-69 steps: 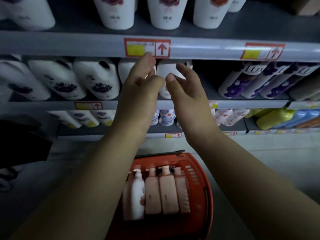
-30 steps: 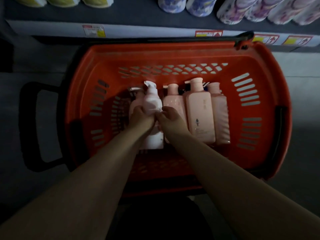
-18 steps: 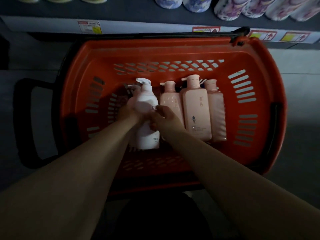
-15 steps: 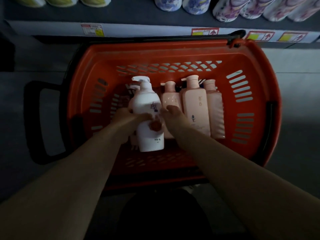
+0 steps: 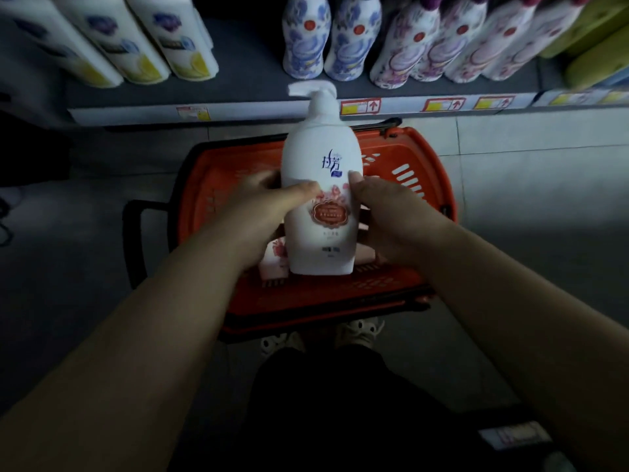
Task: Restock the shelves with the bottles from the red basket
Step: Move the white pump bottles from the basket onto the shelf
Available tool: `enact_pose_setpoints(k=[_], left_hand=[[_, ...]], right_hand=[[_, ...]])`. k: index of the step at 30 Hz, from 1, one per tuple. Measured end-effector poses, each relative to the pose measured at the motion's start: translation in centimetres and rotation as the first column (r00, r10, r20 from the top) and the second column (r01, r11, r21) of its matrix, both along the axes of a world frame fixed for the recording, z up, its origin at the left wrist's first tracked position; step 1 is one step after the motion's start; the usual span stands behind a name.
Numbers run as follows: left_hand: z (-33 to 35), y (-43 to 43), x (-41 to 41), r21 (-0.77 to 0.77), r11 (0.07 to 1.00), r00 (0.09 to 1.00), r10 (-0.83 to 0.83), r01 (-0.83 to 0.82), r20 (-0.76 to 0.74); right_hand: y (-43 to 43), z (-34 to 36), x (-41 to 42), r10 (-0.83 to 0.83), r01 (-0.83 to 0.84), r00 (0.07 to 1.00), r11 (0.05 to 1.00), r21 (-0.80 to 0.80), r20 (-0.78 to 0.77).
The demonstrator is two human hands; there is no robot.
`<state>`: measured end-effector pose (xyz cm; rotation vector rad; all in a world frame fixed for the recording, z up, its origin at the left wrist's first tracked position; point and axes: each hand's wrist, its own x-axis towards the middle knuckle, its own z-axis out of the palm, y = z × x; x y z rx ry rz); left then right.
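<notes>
A white pump bottle [image 5: 321,185] with blue lettering and a red floral label is held upright above the red basket [image 5: 432,172]. My left hand [image 5: 262,212] grips its left side and my right hand [image 5: 391,216] grips its right side. Below the bottle, a pink bottle [image 5: 274,264] still lies in the basket; the others are hidden behind the bottle and my hands. The basket stands on the floor in front of the lowest shelf [image 5: 245,107].
The lowest shelf carries white bottles with yellow bases [image 5: 143,46] at left, blue-patterned bottles [image 5: 326,39] in the middle, pink-patterned bottles [image 5: 452,46] to the right and green bottles [image 5: 592,46] at far right. The basket's black handle [image 5: 134,240] sticks out leftward. My shoes [image 5: 323,335] are just behind the basket.
Both hands have lifted the white pump bottle up out of the basket and stood it upright. The view has risen, showing more of the lowest shelf.
</notes>
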<state>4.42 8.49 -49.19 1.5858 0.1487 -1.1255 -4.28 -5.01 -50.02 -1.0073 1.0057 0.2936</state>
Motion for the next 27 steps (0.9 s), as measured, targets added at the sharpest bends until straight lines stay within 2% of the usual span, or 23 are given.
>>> enact_pose_setpoints(k=[5,10,17,27], left_hand=[[4.6,-2.2,0.3,-0.067,0.998,1.0,-0.001,0.001,0.011],[7.6,-6.2,0.2,-0.059,0.998,0.997,-0.003,0.007,0.071],[10.9,-13.9,-1.1,-0.103,0.991,0.991,0.092,-0.082,0.093],[15.7,-22.4,-1.6,-0.151,0.982,0.971,0.144,-0.116,0.193]], right_hand=[[-1.6,4.9,-0.6,-0.05,0.052,0.995,0.999,-0.016,0.088],[-5.0,8.1,-0.9,-0.082,0.089,0.988,0.995,-0.045,0.132],[-12.8,11.9,-0.9,-0.032,0.053,0.986,0.99,-0.127,0.164],[-22.1,17.3,-0.5,0.054,-0.022,0.974,0.989,-0.147,0.22]])
